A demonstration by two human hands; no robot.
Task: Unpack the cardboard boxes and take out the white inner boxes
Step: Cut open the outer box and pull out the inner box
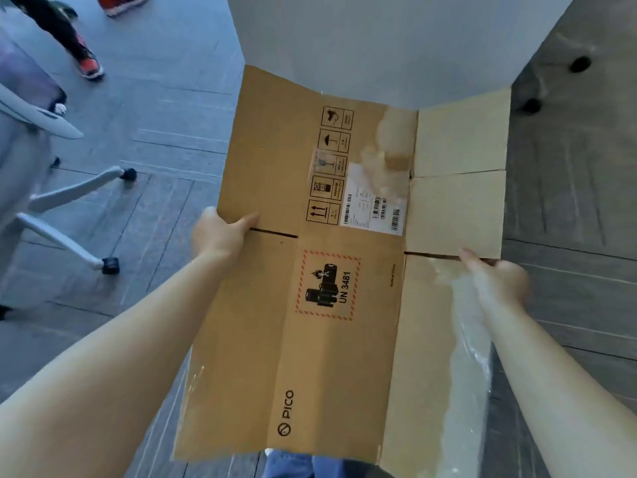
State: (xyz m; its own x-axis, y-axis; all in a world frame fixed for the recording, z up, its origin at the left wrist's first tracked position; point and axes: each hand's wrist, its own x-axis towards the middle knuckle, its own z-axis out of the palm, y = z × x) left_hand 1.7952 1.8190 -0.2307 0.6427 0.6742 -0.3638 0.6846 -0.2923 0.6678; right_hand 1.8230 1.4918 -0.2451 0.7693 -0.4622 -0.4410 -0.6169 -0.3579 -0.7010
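Observation:
A flattened brown cardboard box (275, 339) printed with "PICO" and a "UN 3481" battery label is held out in front of me over the floor. My left hand (215, 232) grips its left edge at a flap slit, thumb on top. On the opposite side, my right hand (496, 276) holds the right edge beside another slit. Torn clear tape (465, 367) hangs along the right flap. A white shipping label (374, 208) sits near the middle. No white inner box is in view.
A white table (396, 46) stands just beyond the box's far end. An office chair with castors (69, 201) is at the left. Another person's legs and red shoes (89, 65) are at the top left. Grey carpet tiles cover the floor.

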